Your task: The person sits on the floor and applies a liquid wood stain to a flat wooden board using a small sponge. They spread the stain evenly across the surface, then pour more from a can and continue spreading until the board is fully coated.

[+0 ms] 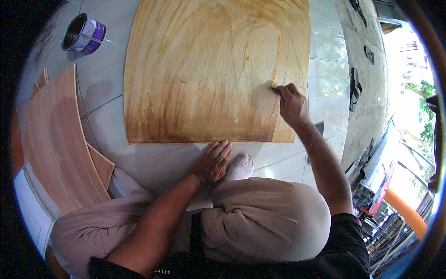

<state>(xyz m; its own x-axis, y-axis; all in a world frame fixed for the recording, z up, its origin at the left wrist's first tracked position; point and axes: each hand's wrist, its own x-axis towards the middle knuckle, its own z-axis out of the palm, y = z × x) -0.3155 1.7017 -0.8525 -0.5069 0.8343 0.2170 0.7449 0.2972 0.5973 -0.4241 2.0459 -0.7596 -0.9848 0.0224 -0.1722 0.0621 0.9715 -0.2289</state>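
Observation:
A large plywood board (209,69) with streaky yellow-brown staining lies flat in front of me, darker along its near edge. My right hand (293,104) is closed over the board's right side, fingertips pinched together at its surface. Something small and dark shows at those fingertips, too hidden to name. From there a bright orange streak (277,60) runs away from me along the wood. My left hand (213,162) holds nothing; its fingers are stretched out, with the tips at the middle of the board's near edge.
An open can (83,34) with a purple and white label sits on the tiled floor (104,88) at far left. Reddish-brown wood panels (60,139) lie left of my legs. My foot (241,166) is close to the board's near edge. Sandals (356,89) lie at right.

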